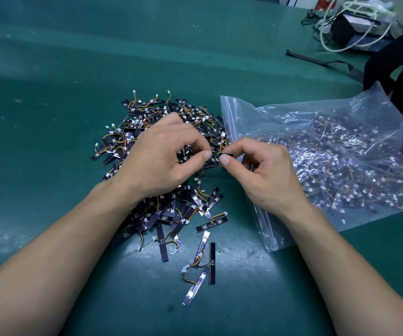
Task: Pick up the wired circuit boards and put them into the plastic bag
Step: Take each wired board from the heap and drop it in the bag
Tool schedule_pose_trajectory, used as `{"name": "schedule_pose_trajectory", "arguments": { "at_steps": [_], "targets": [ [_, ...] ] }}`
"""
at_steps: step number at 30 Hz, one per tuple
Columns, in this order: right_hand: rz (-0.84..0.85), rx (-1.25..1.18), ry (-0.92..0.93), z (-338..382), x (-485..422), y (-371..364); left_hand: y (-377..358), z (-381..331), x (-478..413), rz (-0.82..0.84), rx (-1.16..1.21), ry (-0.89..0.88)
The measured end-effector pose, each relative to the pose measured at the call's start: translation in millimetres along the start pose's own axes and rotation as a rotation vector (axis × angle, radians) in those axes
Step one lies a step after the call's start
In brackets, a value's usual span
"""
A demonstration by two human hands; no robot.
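One wired circuit board [225,154] is pinched between the left hand [161,154] and right hand [268,173] over the pile [151,110]; transfer toward 3 o'clock into the plastic bag [341,141] is judged next.

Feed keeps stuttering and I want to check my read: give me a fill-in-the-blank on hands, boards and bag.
The left hand and right hand pinch one black ____ between them.
Each hand grips it with forefinger and ____.
The loose pile of wired circuit boards lies to the ____ of the plastic bag.
Missing: board; thumb; left.
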State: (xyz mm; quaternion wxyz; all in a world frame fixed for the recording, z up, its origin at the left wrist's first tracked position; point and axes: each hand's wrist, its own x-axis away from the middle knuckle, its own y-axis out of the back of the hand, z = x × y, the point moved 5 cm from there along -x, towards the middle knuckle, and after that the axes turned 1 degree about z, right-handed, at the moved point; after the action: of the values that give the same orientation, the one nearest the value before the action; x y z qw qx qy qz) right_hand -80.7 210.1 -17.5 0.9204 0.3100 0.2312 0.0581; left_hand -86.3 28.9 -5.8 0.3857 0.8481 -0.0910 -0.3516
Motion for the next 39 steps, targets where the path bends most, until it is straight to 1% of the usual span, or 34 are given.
{"name": "schedule_pose_trajectory", "arguments": {
  "at_steps": [7,12,18,26,36,39],
  "targets": [
    [-0.012,0.005,0.037,2.0,-1.0,2.1,1.0,1.1,0.5,0.01,0.007,0.001],
    [-0.023,0.038,0.037,2.7,-0.5,1.7,0.3,-0.3,-0.2,-0.004,-0.012,-0.011],
    [-0.021,0.024,0.035,2.1,-1.0,1.1,1.0,-0.1,0.0,-0.011,-0.015,-0.01],
    [-0.054,0.047,0.058,3.5,-1.1,4.0,0.6,1.1,-0.2,0.016,-0.005,-0.007],
    [-0.053,0.032,0.03,2.7,-0.1,2.9,1.7,-1.0,0.1,-0.013,-0.012,-0.01],
    [-0.045,0.042,0.056,3.8,-0.8,2.2,1.3,-1.1,0.0,-0.01,-0.009,-0.009]
  ]
}}
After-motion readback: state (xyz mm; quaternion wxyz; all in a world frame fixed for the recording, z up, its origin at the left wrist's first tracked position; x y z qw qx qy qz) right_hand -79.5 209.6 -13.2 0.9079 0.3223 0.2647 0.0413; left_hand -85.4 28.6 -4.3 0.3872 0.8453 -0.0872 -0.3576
